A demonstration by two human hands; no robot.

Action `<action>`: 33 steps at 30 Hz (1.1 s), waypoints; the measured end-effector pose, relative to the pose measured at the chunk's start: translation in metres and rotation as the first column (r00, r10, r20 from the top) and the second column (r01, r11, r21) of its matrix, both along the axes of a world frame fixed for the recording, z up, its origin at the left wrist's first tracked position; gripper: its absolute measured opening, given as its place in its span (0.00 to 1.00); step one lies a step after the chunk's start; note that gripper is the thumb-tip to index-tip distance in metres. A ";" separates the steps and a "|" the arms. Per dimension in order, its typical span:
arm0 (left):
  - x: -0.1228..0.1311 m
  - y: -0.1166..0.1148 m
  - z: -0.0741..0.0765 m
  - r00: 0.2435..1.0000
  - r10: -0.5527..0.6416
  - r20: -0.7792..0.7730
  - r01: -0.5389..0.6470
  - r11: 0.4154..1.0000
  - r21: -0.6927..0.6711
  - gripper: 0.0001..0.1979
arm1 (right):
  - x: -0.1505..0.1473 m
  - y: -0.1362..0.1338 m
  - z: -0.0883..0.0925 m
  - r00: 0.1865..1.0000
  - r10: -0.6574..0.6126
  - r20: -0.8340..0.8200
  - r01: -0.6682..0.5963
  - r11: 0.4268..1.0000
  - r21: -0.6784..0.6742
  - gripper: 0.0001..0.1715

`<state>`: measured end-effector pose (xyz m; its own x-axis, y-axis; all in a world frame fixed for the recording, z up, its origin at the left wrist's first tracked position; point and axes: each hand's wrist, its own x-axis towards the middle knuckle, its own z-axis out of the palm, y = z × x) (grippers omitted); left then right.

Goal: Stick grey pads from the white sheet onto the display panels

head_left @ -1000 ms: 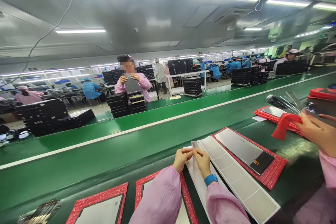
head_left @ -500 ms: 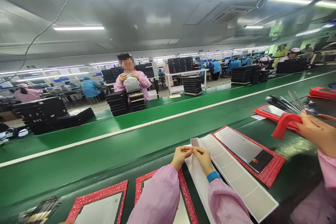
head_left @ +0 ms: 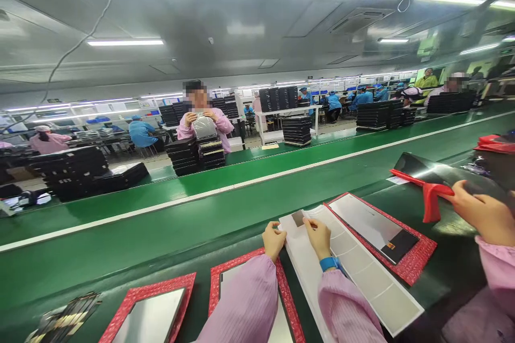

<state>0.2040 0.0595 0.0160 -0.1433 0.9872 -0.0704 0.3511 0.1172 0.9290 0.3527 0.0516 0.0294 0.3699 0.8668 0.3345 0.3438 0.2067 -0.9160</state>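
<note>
My left hand (head_left: 274, 241) and my right hand (head_left: 317, 238) rest on the near and far edges of a white film sheet (head_left: 300, 257), fingers pinching it. A long white strip with square panels (head_left: 362, 268) lies under my right wrist. Beyond it, a grey display panel (head_left: 368, 222) sits on a red textured mat (head_left: 416, 262). Two more red mats (head_left: 153, 284) (head_left: 245, 267) lie below my left sleeve, partly hidden by it. A co-worker's hand (head_left: 480, 214) holds a dark panel (head_left: 426, 169) with a red strap (head_left: 432, 201).
A green conveyor belt (head_left: 161, 209) with a white stripe runs across the view. A bundle of thin strips (head_left: 64, 319) lies at the lower left. Across the belt, a person (head_left: 205, 118) stands behind stacks of black trays (head_left: 193, 155), with more workers beyond.
My hands have moved apart, and the white sheet they pinched together now lies flatter and more open. The co-worker's hand now holds a dark panel instead of a clear film bundle.
</note>
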 end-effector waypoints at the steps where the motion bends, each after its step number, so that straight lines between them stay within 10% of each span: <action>1: 0.001 -0.001 0.000 0.998 0.039 -0.046 -0.039 0.999 -0.001 0.13 | 0.006 0.000 0.008 0.999 -0.032 0.022 0.031 0.999 0.011 0.25; 10: 0.012 -0.022 0.044 0.967 0.088 -0.238 -0.071 0.994 0.080 0.11 | 0.042 -0.035 0.087 0.941 -0.307 0.142 0.278 0.942 0.190 0.24; 17: -0.001 -0.132 0.102 0.987 -0.092 -0.135 0.126 0.955 0.269 0.16 | -0.016 -0.151 0.070 0.878 -0.137 0.458 -0.054 0.923 0.380 0.07; 26: -0.058 -0.239 0.061 0.981 -0.128 0.147 0.110 0.986 0.122 0.16 | -0.046 -0.225 0.018 0.641 0.011 0.767 -0.422 0.841 0.340 0.25; 33: -0.076 -0.270 0.064 0.987 -0.159 -0.029 0.160 0.985 0.062 0.14 | -0.049 -0.227 0.013 0.921 0.179 0.346 -0.235 0.964 0.127 0.11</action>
